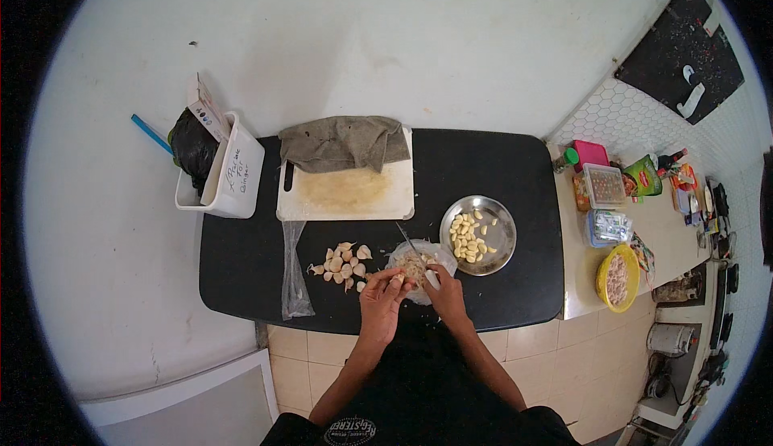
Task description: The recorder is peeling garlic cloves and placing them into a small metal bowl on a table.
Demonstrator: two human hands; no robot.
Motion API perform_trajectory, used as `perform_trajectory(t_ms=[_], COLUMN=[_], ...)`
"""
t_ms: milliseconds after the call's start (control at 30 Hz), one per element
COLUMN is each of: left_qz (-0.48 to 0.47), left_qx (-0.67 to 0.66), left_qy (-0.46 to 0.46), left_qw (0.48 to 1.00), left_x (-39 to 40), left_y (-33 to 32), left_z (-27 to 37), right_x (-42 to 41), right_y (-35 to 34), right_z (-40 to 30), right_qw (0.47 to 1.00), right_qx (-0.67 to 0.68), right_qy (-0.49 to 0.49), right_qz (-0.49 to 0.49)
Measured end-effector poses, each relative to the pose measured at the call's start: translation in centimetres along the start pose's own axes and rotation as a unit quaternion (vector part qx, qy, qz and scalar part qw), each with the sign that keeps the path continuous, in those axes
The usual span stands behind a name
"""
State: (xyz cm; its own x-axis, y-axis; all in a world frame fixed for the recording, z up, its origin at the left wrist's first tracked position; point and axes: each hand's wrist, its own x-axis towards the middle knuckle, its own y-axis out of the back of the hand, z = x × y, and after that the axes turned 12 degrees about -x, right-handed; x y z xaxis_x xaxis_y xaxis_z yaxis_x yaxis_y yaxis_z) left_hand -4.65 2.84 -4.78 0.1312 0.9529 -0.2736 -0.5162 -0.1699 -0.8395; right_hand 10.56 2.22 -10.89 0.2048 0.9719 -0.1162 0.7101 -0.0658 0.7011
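Near the table's front edge, my left hand holds a garlic clove between its fingertips. My right hand grips the white handle of a knife, its blade pointing up and to the left. Both hands are over a clear plastic bag that holds garlic skins. Left of it lie unpeeled garlic cloves in a loose pile. Peeled garlic cloves sit in a round steel plate to the right of the bag.
A white cutting board with a folded grey cloth on it lies at the back of the black table. A plastic sleeve lies at left, below a white bin. On the side counter stands a yellow bowl.
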Motion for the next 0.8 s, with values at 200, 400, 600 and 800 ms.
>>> perform_trajectory(t_ms=[200, 400, 600, 800], left_qz=[0.03, 0.031, 0.044, 0.031], left_qx=[0.036, -0.026, -0.035, -0.027], left_qy=[-0.026, 0.002, 0.001, -0.014], left_qw=[0.999, 0.999, 0.998, 0.999], left_x=[0.0, 0.0, -0.4, -0.7], left_y=[-1.2, -0.7, -1.7, -1.9], left_z=[0.4, 0.2, 0.9, 1.0], right_x=[0.4, 0.3, -1.0, -3.1], right_y=[1.1, 1.2, 6.2, 9.6], right_z=[-1.6, -1.3, -6.4, -10.6], right_qw=[0.999, 1.0, 0.982, 0.967], right_qx=[-0.013, -0.016, 0.147, 0.19], right_qy=[-0.034, 0.024, -0.031, 0.019], right_qz=[-0.014, 0.013, -0.118, -0.169])
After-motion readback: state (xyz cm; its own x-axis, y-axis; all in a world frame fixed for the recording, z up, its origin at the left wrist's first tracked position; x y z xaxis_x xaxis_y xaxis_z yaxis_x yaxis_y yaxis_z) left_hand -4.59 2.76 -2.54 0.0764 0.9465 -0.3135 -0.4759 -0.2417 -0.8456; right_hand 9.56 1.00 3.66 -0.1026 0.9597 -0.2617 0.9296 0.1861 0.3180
